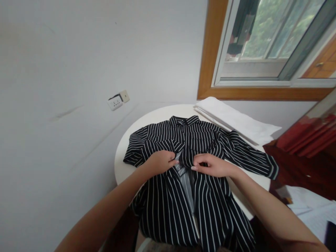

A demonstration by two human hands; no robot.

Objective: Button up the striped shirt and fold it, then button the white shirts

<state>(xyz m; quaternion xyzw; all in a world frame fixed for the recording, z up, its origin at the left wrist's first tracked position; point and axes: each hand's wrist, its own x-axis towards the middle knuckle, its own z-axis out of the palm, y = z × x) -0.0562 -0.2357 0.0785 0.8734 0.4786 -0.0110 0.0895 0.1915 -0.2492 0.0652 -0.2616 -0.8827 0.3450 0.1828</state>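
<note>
A black shirt with white stripes (pixel 199 140) lies face up on a round white table (pixel 123 164), collar toward the wall, its hem hanging over the near edge. My left hand (pixel 160 161) pinches the left front edge of the shirt at mid chest. My right hand (pixel 212 165) pinches the right front edge just across the gap. Both hands are closed on the fabric, fingertips almost meeting. Below them the front is parted, showing the grey inner side (pixel 186 182).
Folded white cloth (pixel 236 120) lies at the back right of the table, under a wood-framed window (pixel 262 52). A wall socket (pixel 117 100) sits on the white wall to the left. Dark red furniture (pixel 301 150) and white fabric (pixel 312 210) stand to the right.
</note>
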